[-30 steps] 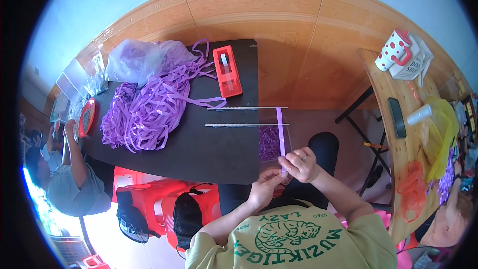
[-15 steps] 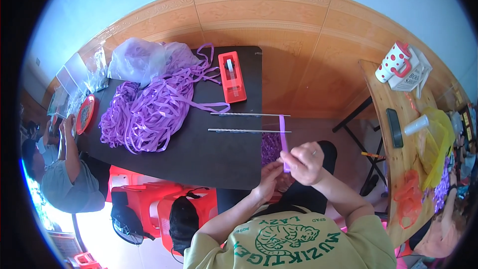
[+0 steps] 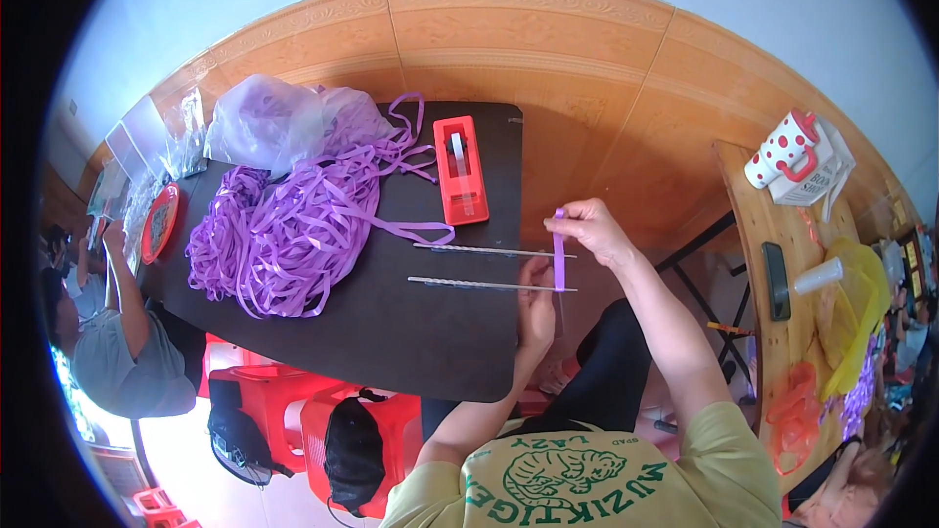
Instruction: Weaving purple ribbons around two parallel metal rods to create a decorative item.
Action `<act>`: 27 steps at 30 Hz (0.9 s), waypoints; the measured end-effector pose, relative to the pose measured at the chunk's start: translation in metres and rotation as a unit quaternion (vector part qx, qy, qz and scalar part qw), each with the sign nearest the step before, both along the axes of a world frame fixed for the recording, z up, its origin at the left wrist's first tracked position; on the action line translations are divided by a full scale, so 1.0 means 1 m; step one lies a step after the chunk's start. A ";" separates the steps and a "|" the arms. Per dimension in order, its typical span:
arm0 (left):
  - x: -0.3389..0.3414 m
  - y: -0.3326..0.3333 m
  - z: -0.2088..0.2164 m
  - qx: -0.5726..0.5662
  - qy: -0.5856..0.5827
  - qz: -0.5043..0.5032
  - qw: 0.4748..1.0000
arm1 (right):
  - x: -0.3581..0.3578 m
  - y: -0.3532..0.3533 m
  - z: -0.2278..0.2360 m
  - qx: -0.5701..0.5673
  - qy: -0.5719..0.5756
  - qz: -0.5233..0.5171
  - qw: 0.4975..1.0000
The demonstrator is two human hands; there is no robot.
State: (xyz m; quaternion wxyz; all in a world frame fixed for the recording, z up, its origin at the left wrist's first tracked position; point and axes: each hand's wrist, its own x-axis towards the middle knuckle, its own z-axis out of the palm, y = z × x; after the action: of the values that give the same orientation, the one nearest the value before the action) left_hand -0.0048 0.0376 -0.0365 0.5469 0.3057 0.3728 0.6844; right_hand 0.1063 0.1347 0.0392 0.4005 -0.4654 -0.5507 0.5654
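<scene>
While the dark table (image 3: 391,342) sits a little lower in the frame than half a second earlier, the heap of purple ribbon (image 3: 303,225) on it keeps its shape at left of centre, and the red tape dispenser (image 3: 460,172) lies to its right as before, near the table's far right corner. The hands show the main change: earlier both were together below the rods, near the lap, and now they are apart. The right hand (image 3: 592,233) is up beyond the upper rod, right of centre, with thumb and finger pinching the top end of a ribbon strip. The left hand (image 3: 536,311) is also higher, beside the table's right edge, its fingers reaching up at the rods; whether it grasps anything, I cannot tell. Two thin metal rods (image 3: 469,283) jut past that edge as before. The purple strip (image 3: 559,272), which earlier ran downward from the rods, now stands upward from the lower rod, crossing the upper one to the pinch.
</scene>
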 end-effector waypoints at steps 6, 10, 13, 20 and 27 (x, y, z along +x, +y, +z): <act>0.004 0.009 0.023 0.065 0.084 0.049 0.993 | 0.005 -0.011 -0.039 -0.149 0.085 0.020 0.985; 0.000 0.010 0.023 0.062 0.097 0.016 0.993 | 0.004 -0.024 -0.053 -0.221 0.168 0.039 0.960; 0.000 0.010 0.011 0.080 0.063 0.002 0.995 | -0.003 -0.044 -0.046 -0.205 0.197 0.042 0.958; 0.006 -0.007 0.011 0.020 0.003 0.003 1.000 | 0.005 -0.075 -0.068 -0.230 0.238 -0.019 0.943; 0.001 -0.035 0.025 -0.036 -0.145 -0.065 0.987 | 0.024 -0.111 -0.081 -0.230 0.266 -0.046 0.935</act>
State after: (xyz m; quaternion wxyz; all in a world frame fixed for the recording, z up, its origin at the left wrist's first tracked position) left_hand -0.0034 0.0021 -0.0120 0.6493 0.2063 0.2932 0.6707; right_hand 0.1299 0.0233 -0.0414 0.4397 -0.4024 -0.2572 0.7606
